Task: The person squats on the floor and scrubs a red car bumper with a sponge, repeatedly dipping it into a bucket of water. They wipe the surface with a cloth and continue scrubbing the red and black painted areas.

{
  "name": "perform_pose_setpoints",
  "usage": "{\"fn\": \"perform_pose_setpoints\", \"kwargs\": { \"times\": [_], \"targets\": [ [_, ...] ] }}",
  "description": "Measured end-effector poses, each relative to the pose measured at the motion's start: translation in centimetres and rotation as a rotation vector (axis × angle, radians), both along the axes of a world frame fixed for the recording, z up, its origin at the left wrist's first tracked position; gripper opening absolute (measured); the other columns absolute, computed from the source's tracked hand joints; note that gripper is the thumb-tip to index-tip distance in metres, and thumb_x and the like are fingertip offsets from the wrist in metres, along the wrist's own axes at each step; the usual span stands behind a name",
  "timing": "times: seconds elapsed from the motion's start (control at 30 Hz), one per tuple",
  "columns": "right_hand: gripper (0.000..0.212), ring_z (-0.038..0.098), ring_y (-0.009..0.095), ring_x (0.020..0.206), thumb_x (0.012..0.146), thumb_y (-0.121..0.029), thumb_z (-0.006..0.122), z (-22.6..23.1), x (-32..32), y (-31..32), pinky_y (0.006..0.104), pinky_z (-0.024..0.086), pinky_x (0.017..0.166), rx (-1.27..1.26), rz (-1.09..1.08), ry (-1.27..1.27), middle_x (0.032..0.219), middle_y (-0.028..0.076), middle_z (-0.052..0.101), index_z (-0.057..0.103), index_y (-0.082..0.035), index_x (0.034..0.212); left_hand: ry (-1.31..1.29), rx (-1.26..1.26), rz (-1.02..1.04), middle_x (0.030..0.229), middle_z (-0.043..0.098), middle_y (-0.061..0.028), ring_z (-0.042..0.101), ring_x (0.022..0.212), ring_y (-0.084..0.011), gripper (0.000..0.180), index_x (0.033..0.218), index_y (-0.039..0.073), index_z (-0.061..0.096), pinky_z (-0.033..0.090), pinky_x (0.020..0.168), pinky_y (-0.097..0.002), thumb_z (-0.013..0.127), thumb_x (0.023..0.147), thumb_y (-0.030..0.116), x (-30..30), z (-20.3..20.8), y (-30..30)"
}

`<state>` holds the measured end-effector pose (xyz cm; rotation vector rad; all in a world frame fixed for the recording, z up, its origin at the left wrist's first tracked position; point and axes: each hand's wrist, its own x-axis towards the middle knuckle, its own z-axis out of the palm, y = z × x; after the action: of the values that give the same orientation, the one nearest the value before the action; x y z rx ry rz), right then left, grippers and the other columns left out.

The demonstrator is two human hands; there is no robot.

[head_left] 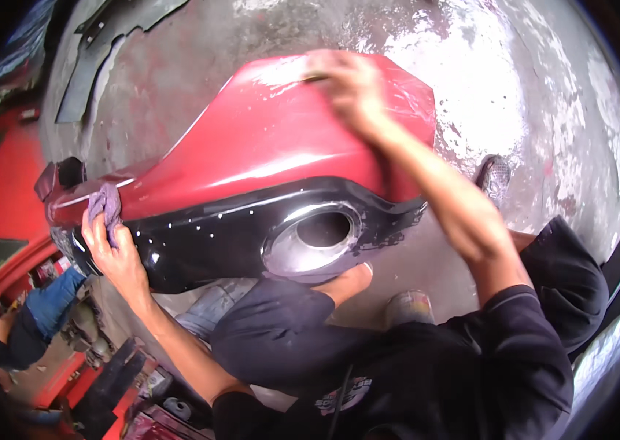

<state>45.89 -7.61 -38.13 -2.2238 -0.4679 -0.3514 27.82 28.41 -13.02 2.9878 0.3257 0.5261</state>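
A red car bumper (251, 132) with a glossy black lower section (207, 242) lies across my lap. White specks dot the black part, and a silver-rimmed oval opening (275, 249) is set into it. My left hand (118, 257) grips a crumpled purple cloth (107, 205) against the bumper's left end. On the far part of the red face, near a wet, whitish patch, my right hand (354, 92) is blurred by motion. Its fingers are bent over a thin dark edge, and what it holds is too smeared to name.
Another person in blue jeans (57, 297) is at the lower left, beside red shelving (72, 378) loaded with parts. A dark curved panel (90, 70) lies on the grey floor (185, 66), which has a wet sheen at the upper right. My shoe (495, 178) rests right of the bumper.
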Motion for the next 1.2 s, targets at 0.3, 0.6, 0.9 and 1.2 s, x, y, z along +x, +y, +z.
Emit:
{"fn": "perform_pose_setpoints", "kwargs": {
  "times": [0.3,0.6,0.9,1.2],
  "targets": [
    [0.043,0.07,0.033,0.117,0.096,-0.016,0.072,-7.3,3.1,-10.2,0.043,0.058,0.1,0.073,-0.082,0.383,0.128,0.022,0.07,0.067,-0.022,0.138,-0.021,-0.029,-0.033,0.146,0.055,-0.0228,0.054,0.133,-0.038,0.039,0.125,-0.007,0.062,0.038,0.115,-0.0446,0.056,0.089,0.006,-0.9,-0.1,1.6],
    [0.045,0.063,0.031,0.122,0.098,-0.026,0.07,3.9,0.0,6.6,0.0439,0.05,0.107,0.048,0.299,-0.019,0.125,0.012,0.067,0.064,-0.019,0.141,-0.001,-0.012,0.003,0.146,0.056,-0.0225,0.054,0.134,-0.036,0.038,0.128,-0.011,0.061,0.037,0.116,-0.0411,0.058,0.096,0.009,-1.7,-0.7,2.5],
    [0.038,0.067,0.035,0.112,0.095,-0.019,0.07,9.2,-6.0,8.8,0.0471,0.052,0.1,0.167,0.37,-0.039,0.121,0.015,0.071,0.071,-0.019,0.133,-0.039,-0.025,0.013,0.144,0.056,-0.0237,0.058,0.128,-0.0386,0.04,0.126,-0.008,0.064,0.042,0.112,-0.0423,0.06,0.089,0.007,-0.7,-0.5,0.7],
    [0.045,0.066,0.034,0.119,0.097,-0.01,0.065,2.0,-6.0,-8.8,0.0444,0.054,0.104,-0.066,0.227,0.384,0.137,0.02,0.065,0.065,-0.012,0.142,-0.027,0.016,-0.057,0.146,0.056,-0.022,0.059,0.128,-0.0414,0.031,0.121,-0.005,0.065,0.045,0.108,-0.0456,0.065,0.096,0.014,-2.0,0.4,-0.3]
  ]
}}
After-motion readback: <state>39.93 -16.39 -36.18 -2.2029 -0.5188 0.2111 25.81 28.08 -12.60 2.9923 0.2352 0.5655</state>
